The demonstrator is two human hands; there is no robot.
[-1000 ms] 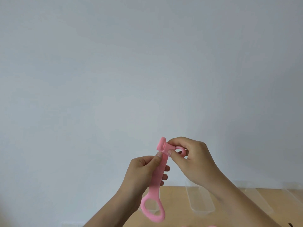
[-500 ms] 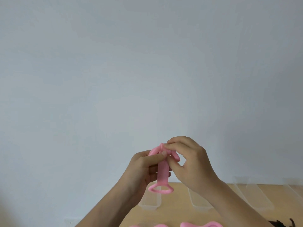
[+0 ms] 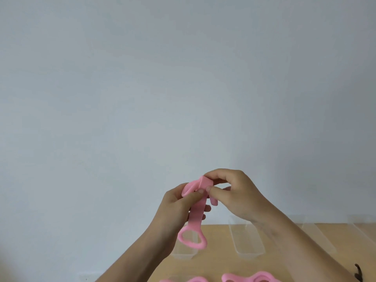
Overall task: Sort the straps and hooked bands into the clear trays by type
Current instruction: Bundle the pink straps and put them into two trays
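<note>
Fingers (image 3: pixel 218 176) of left hand (image 3: pixel 177 206) and right hand (image 3: pixel 240 196) curled, pinching one pink strap (image 3: pixel 196 215) at its folded top. Its long axis ran near-vertical, loop end pointing down below the fingers. Lower, the desk (image 3: pixel 219 267) bore four clear trays (image 3: pixel 249 253) and two spare straps (image 3: pixel 254 278).

A pink strap (image 3: pixel 196 212) hangs upright above the table's (image 3: pixel 219 261) far edge, its top end folded over and pinched between the left hand (image 3: pixel 177 206) and the right hand (image 3: pixel 238 194); its flat band ends in a rounded loop (open, facing the camera); long clear trays (image 3: pixel 249 253) lie side by side along that far edge; more pink straps (image 3: pixel 252 277) lie flat at the near edge; a dark hooked band (image 3: pixel 358 274) shows near the right edge.
</note>
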